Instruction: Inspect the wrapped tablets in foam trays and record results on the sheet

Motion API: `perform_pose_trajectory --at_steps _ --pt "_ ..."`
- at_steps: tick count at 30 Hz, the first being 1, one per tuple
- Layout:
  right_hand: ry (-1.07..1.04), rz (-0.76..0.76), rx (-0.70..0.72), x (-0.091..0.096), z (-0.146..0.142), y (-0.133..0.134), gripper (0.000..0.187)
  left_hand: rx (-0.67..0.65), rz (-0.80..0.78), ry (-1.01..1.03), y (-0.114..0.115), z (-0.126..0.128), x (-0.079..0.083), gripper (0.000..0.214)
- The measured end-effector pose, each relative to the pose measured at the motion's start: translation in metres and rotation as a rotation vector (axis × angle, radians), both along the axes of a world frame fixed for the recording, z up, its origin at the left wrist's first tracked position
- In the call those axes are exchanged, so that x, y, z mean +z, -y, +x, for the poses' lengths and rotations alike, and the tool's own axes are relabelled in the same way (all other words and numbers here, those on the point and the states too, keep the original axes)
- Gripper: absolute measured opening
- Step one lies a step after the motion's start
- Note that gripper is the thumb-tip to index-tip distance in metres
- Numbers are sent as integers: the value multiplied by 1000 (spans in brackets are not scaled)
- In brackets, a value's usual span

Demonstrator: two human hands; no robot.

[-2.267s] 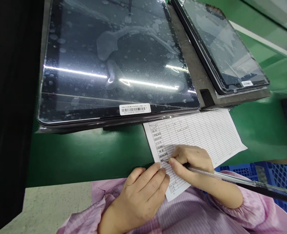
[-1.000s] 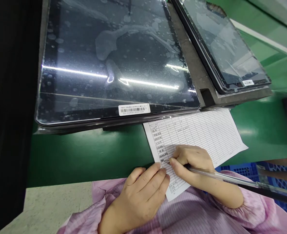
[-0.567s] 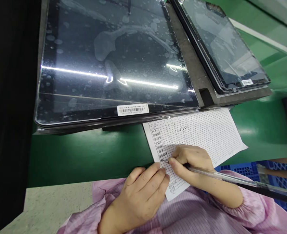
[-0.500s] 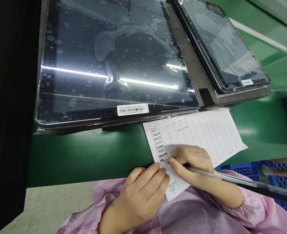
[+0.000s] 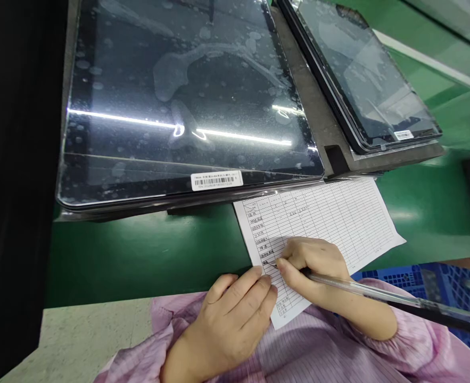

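Observation:
My right hand [image 5: 314, 263] is closed around a clear-barrelled pen [image 5: 354, 287], its tip on a row near the left edge of a printed form [image 5: 338, 218]. Handwriting fills several rows of the form's first column, and a few marks stand in the columns beside it. My left hand [image 5: 238, 308] lies flat with its fingers stretched out, the fingertips on the form's left edge. The sheet's lower corner sticks out past the table edge. Just beyond the form is a large black flat-screen panel [image 5: 187, 106] with a barcode label [image 5: 217, 181] on its near edge.
A second screen panel [image 5: 370, 74] lies to the right, on the same dark foam tray [image 5: 314, 96]. Under them is a green tabletop [image 5: 139, 255]. A dark upright surface [image 5: 15, 159] borders the left side. Blue plastic crates [image 5: 402, 276] stand below the table at right.
Both hands, the pen and the form look almost unmoved. At the far right edge, a limb-like shape by the blue crates has shifted.

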State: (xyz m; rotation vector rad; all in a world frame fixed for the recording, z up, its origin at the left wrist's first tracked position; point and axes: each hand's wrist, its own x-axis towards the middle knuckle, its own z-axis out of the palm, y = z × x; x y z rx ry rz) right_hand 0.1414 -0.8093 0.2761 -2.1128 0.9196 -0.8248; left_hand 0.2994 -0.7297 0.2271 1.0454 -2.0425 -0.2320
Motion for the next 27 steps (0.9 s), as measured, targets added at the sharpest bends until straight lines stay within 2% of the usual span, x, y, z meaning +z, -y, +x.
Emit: perform_pose_trajectory --at_steps 27 --pt "9 -22 -33 0 0 0 31 1 14 1 0 1 0 17"
